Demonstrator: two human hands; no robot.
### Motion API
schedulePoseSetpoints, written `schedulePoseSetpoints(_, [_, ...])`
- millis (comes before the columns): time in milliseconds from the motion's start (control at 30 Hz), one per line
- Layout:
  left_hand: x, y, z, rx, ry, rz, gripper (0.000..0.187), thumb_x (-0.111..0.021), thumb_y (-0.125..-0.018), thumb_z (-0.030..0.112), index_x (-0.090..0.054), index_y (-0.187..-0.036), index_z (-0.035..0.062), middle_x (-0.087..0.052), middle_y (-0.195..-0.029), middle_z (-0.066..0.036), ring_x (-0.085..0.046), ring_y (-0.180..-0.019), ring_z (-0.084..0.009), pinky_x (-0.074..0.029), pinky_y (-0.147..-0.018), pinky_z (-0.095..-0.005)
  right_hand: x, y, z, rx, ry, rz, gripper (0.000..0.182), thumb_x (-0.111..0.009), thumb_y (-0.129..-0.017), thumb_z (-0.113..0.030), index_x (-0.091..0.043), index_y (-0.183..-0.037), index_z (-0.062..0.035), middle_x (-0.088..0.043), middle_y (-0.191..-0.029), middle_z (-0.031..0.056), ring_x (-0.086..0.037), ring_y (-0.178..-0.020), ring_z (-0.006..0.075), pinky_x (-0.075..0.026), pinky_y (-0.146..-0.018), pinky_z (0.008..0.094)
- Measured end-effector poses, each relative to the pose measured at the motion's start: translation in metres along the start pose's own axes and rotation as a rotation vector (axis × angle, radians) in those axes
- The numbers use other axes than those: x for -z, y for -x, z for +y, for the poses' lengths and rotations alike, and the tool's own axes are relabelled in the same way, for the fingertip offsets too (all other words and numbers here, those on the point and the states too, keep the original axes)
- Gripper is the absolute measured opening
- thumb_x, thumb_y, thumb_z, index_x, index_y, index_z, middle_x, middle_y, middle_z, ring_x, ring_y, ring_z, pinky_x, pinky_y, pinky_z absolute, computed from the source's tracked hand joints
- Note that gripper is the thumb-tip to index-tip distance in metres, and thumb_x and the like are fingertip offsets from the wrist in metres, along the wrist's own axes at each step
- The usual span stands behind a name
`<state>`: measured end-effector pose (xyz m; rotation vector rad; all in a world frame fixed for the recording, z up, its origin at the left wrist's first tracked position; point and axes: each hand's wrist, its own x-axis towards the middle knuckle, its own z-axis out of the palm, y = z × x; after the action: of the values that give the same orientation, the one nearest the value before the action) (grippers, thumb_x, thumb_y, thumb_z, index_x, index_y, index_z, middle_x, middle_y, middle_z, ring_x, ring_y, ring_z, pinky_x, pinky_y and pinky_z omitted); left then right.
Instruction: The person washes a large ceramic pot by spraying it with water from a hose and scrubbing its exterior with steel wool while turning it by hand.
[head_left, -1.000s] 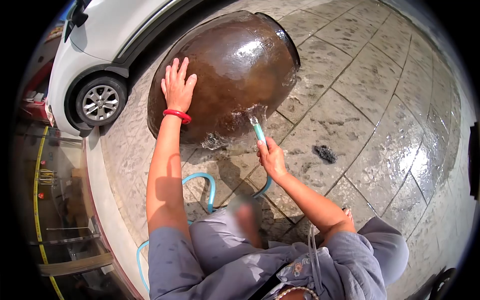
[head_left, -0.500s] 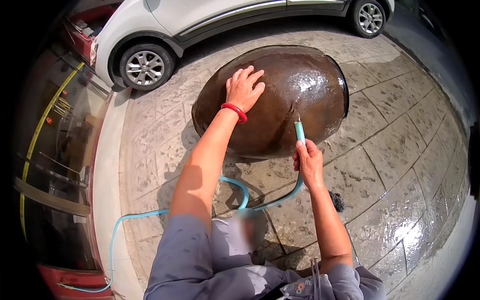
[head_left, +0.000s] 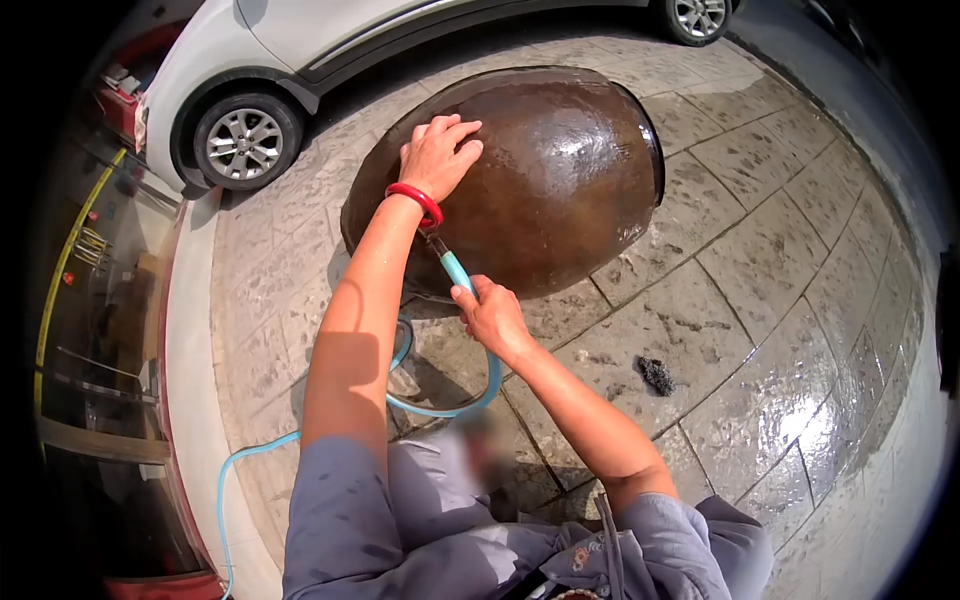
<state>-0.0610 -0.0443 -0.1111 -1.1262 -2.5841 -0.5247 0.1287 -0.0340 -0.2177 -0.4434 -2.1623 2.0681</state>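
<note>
A large, wet brown jar [head_left: 550, 190] lies on its side on the stone paving, its dark rim facing right. My left hand [head_left: 437, 157] rests on the jar's upper left part with its fingers spread, a red bangle [head_left: 416, 203] round the wrist. My right hand [head_left: 494, 315] is closed round the end of a light-blue hose [head_left: 455, 270]. The hose's tip points up at the jar's lower left side, just below the bangle, and a little water comes from it. From the hand the hose loops down and off to the left.
A white car [head_left: 330, 50] stands behind the jar. On the wet paving [head_left: 700, 310] to the right lies a dark scouring pad [head_left: 655, 376]. Along the left runs a pale ledge [head_left: 190, 330] beside a glass front with a yellow strip [head_left: 75, 245].
My right hand has swung the hose tip left, from the jar's middle to its lower left. My left hand stays on the jar. The whole view has shifted slightly.
</note>
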Motion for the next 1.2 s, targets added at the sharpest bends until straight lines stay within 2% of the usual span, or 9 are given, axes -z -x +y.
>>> schedulePoseSetpoints(267, [-0.001, 0.004, -0.002, -0.083, -0.143, 0.003, 0.045, -0.055, -0.084, 0.042, -0.056, -0.126, 0.0254, -0.046, -0.137, -0.005, -0.042, -0.123, -0.0301, -0.034, -0.103, -0.0413, 0.035, 0.052, 0.193, -0.398, 0.017, 0.06, 0.034, -0.053, -0.094, -0.032, -0.054, -0.095, 0.0013, -0.056, -0.061, 0.0074, -0.054, -0.047, 0.0158, -0.044, -0.041, 0.0307])
schedulePoseSetpoints(333, [-0.001, 0.003, -0.003, -0.103, -0.166, 0.009, 0.047, -0.056, -0.083, 0.042, -0.055, -0.127, 0.0238, -0.047, -0.135, -0.007, -0.043, -0.122, -0.0301, -0.034, -0.103, -0.0396, 0.061, 0.053, 0.22, -0.542, -0.267, 0.207, 0.034, -0.051, -0.094, -0.033, -0.052, -0.098, 0.0012, -0.054, -0.06, 0.0076, -0.05, -0.044, 0.0162, -0.043, -0.039, 0.0313])
schedulePoseSetpoints(467, [-0.009, 0.002, -0.005, -0.097, -0.157, 0.062, 0.051, -0.057, -0.079, 0.047, -0.056, -0.126, 0.0252, -0.045, -0.138, -0.006, -0.041, -0.125, -0.0295, -0.033, -0.102, -0.0463, 0.122, 0.045, 0.243, -0.653, -0.27, 0.278, 0.034, -0.05, -0.095, -0.032, -0.05, -0.102, 0.0006, -0.052, -0.06, 0.0076, -0.047, -0.044, 0.0166, -0.041, -0.039, 0.0322])
schedulePoseSetpoints(533, [0.005, 0.003, 0.007, -0.205, -0.102, 0.04, 0.049, -0.066, -0.075, 0.029, -0.059, -0.119, 0.009, -0.05, -0.129, -0.023, -0.044, -0.121, -0.0374, -0.035, -0.103, -0.0438, 0.155, 0.038, 0.247, -0.68, -0.23, 0.369, 0.034, -0.051, -0.095, -0.033, -0.051, -0.1, 0.0008, -0.052, -0.06, 0.0082, -0.048, -0.044, 0.0173, -0.041, -0.039, 0.0327])
schedulePoseSetpoints(733, [0.002, 0.006, 0.006, -0.259, -0.114, 0.084, 0.049, -0.066, -0.076, 0.03, -0.059, -0.119, 0.0083, -0.051, -0.126, -0.024, -0.044, -0.121, -0.0373, -0.034, -0.103, -0.0445, 0.263, 0.024, 0.274, -0.68, -0.331, 0.695, 0.031, -0.054, -0.093, -0.029, -0.053, -0.096, 0.0019, -0.055, -0.062, 0.0113, -0.053, -0.047, 0.022, -0.045, -0.04, 0.037])
schedulePoseSetpoints(867, [-0.002, 0.009, 0.002, -0.24, -0.143, 0.077, 0.052, -0.067, -0.076, 0.031, -0.056, -0.122, 0.0096, -0.05, -0.128, -0.022, -0.043, -0.122, -0.0376, -0.033, -0.104, -0.0445, 0.337, 0.021, 0.3, -0.648, -0.42, 0.859, 0.03, -0.055, -0.093, -0.029, -0.049, -0.098, 0.0001, -0.055, -0.07, 0.0137, -0.056, -0.056, 0.0264, -0.05, -0.048, 0.0412])
schedulePoseSetpoints(933, [-0.014, 0.003, -0.016, -0.252, -0.191, 0.116, 0.053, -0.058, -0.08, 0.046, -0.054, -0.128, 0.0239, -0.045, -0.137, -0.006, -0.041, -0.124, -0.0299, -0.034, -0.102, -0.0442, 0.369, 0.024, 0.305, -0.617, -0.54, 0.944, 0.029, -0.054, -0.093, -0.028, -0.046, -0.103, -0.0017, -0.053, -0.076, 0.015, -0.058, -0.065, 0.0291, -0.052, -0.055, 0.046])
schedulePoseSetpoints(1100, [-0.017, 0.004, -0.019, -0.31, -0.212, 0.148, 0.05, -0.06, -0.083, 0.038, -0.052, -0.129, 0.0223, -0.047, -0.135, -0.008, -0.044, -0.122, -0.03, -0.035, -0.101, -0.0402, 0.395, 0.009, 0.301, -0.539, -0.774, 1.011, 0.039, -0.06, -0.091, -0.031, -0.045, -0.109, 0.0004, -0.057, -0.086, 0.0206, -0.062, -0.081, 0.037, -0.054, -0.073, 0.0548])
schedulePoseSetpoints(1200, [-0.016, 0.003, -0.018, -0.339, -0.208, 0.155, 0.049, -0.06, -0.083, 0.038, -0.053, -0.128, 0.0193, -0.048, -0.134, -0.009, -0.044, -0.121, -0.0297, -0.035, -0.101, -0.039, 0.386, 0.009, 0.319, -0.642, -0.055, 0.732, 0.043, -0.056, -0.089, -0.037, -0.057, -0.101, 0.0047, -0.063, -0.088, 0.0203, -0.065, -0.083, 0.0362, -0.053, -0.071, 0.0445])
